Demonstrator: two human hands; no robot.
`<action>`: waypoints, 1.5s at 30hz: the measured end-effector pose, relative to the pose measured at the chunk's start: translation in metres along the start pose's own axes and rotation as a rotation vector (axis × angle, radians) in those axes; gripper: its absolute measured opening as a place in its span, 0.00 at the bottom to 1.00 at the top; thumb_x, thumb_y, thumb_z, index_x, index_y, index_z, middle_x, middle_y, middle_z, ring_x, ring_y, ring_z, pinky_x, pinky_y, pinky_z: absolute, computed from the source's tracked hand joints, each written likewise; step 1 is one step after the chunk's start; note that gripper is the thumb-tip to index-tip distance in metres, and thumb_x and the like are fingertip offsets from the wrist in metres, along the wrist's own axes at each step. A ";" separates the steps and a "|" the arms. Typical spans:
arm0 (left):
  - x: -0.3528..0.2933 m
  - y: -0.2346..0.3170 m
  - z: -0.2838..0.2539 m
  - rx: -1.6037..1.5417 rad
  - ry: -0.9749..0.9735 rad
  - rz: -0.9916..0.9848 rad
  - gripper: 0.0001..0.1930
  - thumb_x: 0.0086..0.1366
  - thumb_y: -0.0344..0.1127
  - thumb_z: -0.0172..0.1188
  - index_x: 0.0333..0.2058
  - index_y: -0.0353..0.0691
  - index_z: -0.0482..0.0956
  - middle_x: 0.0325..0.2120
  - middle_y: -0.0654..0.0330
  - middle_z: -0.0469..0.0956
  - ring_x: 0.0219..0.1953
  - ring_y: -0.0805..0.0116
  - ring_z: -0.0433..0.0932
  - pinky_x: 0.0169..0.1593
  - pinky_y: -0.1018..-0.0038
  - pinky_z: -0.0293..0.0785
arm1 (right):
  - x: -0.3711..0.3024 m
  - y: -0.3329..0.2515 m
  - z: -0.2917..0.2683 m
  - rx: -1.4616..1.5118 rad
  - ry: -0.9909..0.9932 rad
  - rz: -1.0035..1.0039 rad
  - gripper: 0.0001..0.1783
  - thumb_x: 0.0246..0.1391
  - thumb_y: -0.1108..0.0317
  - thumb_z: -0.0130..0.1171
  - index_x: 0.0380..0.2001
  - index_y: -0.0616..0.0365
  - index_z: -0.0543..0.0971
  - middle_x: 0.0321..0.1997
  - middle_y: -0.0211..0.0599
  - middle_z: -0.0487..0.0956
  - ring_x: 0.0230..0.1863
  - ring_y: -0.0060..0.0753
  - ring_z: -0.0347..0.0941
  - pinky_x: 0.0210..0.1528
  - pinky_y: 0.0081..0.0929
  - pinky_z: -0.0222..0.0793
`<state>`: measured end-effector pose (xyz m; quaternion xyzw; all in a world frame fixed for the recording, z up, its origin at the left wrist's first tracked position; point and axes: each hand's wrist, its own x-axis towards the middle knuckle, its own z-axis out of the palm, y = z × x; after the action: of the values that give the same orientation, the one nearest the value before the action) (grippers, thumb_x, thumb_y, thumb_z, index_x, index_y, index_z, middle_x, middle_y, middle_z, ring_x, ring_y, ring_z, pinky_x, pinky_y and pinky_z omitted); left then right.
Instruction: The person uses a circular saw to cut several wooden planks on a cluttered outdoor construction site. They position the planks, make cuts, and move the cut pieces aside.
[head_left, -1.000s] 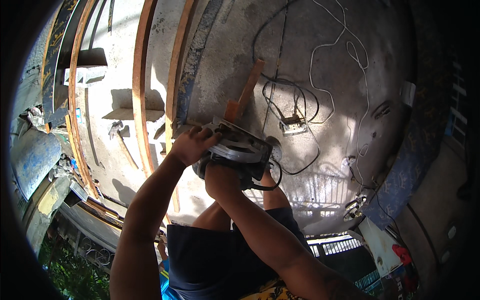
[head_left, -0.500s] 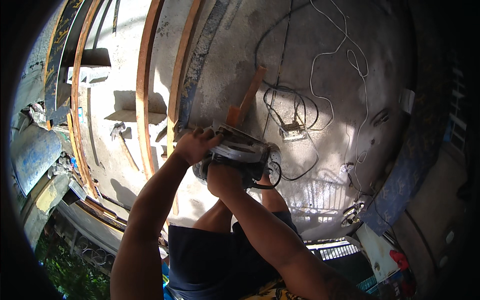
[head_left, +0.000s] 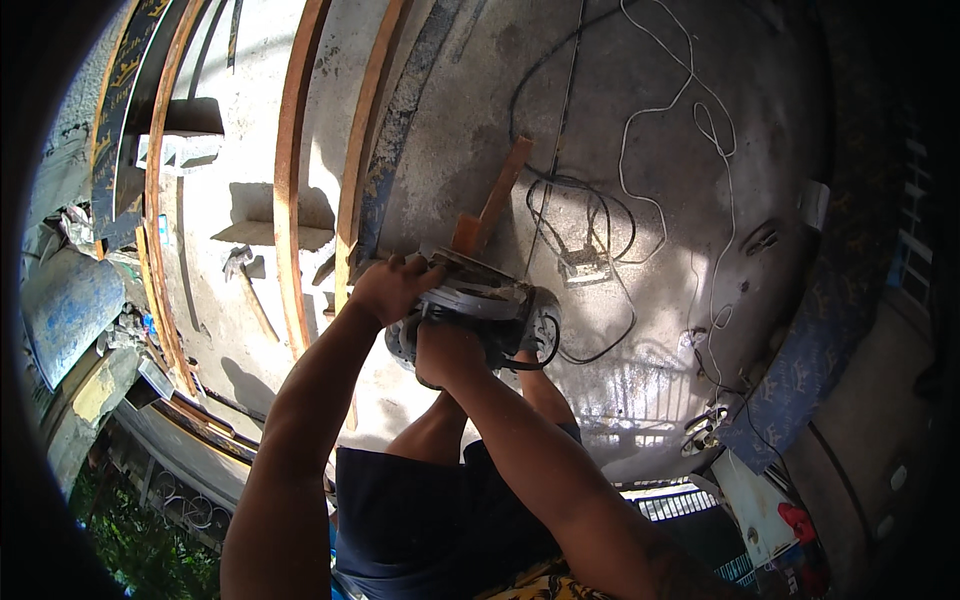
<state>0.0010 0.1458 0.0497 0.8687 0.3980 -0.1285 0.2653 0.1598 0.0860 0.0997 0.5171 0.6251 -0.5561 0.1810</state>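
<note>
A circular saw [head_left: 475, 303] with a grey metal body and a flat base plate is held low in front of me, over the ground. My right hand [head_left: 447, 352] is wrapped round its rear handle. At the saw's left front edge, my left hand [head_left: 397, 287] rests with curled fingers against the plate. Just beyond the saw, a wood strip [head_left: 506, 180] extends away, with a short wood block [head_left: 466, 234] beside its near end. The saw hides the blade and where the wood runs under it. A black cord [head_left: 552, 345] loops from the saw's right side.
Long wooden battens [head_left: 287, 170] lie to the left, near a hammer [head_left: 240, 278] and a hollow concrete block [head_left: 185, 150]. A dusty outlet box [head_left: 584, 268] with tangled black cable lies to the right. A white cord [head_left: 627, 140] winds farther right, before a blue board [head_left: 800, 385].
Almost nothing differs. Both hands stay on the circular saw, which has shifted very slightly, and the wood strip is in nearly the same place.
</note>
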 end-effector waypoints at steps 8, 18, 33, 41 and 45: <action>0.000 -0.001 0.004 0.047 -0.015 -0.009 0.35 0.56 0.33 0.66 0.65 0.58 0.72 0.46 0.58 0.79 0.47 0.50 0.83 0.47 0.59 0.84 | 0.006 0.003 -0.002 -0.033 -0.054 -0.013 0.16 0.50 0.65 0.62 0.41 0.62 0.85 0.40 0.53 0.87 0.45 0.52 0.87 0.52 0.47 0.82; 0.006 0.003 -0.004 0.037 -0.059 -0.035 0.36 0.57 0.31 0.66 0.66 0.59 0.71 0.48 0.58 0.80 0.49 0.49 0.83 0.48 0.59 0.84 | 0.007 0.012 -0.001 -0.016 -0.050 -0.030 0.17 0.51 0.65 0.61 0.43 0.60 0.85 0.44 0.53 0.87 0.48 0.54 0.86 0.54 0.48 0.81; 0.014 0.000 -0.003 0.046 -0.131 -0.089 0.36 0.57 0.32 0.67 0.66 0.61 0.71 0.50 0.57 0.79 0.49 0.49 0.83 0.50 0.58 0.84 | 0.016 0.016 -0.008 -0.043 -0.066 -0.063 0.15 0.54 0.66 0.60 0.43 0.59 0.87 0.45 0.52 0.87 0.50 0.51 0.86 0.54 0.48 0.81; 0.030 -0.021 -0.002 0.115 -0.126 -0.028 0.34 0.61 0.31 0.62 0.67 0.59 0.71 0.49 0.57 0.79 0.48 0.50 0.84 0.48 0.58 0.85 | 0.040 0.000 -0.001 -0.038 0.010 -0.036 0.16 0.55 0.65 0.60 0.43 0.61 0.85 0.43 0.53 0.87 0.48 0.52 0.86 0.52 0.47 0.82; 0.008 -0.006 -0.026 0.171 -0.204 -0.041 0.37 0.66 0.31 0.59 0.72 0.69 0.64 0.53 0.56 0.79 0.51 0.49 0.83 0.51 0.61 0.85 | 0.013 0.001 0.006 0.008 0.057 -0.073 0.16 0.54 0.66 0.62 0.46 0.61 0.83 0.41 0.51 0.87 0.46 0.52 0.87 0.50 0.48 0.82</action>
<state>0.0022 0.1681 0.0654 0.8624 0.3741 -0.2548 0.2268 0.1535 0.0858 0.0868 0.5101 0.6462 -0.5500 0.1403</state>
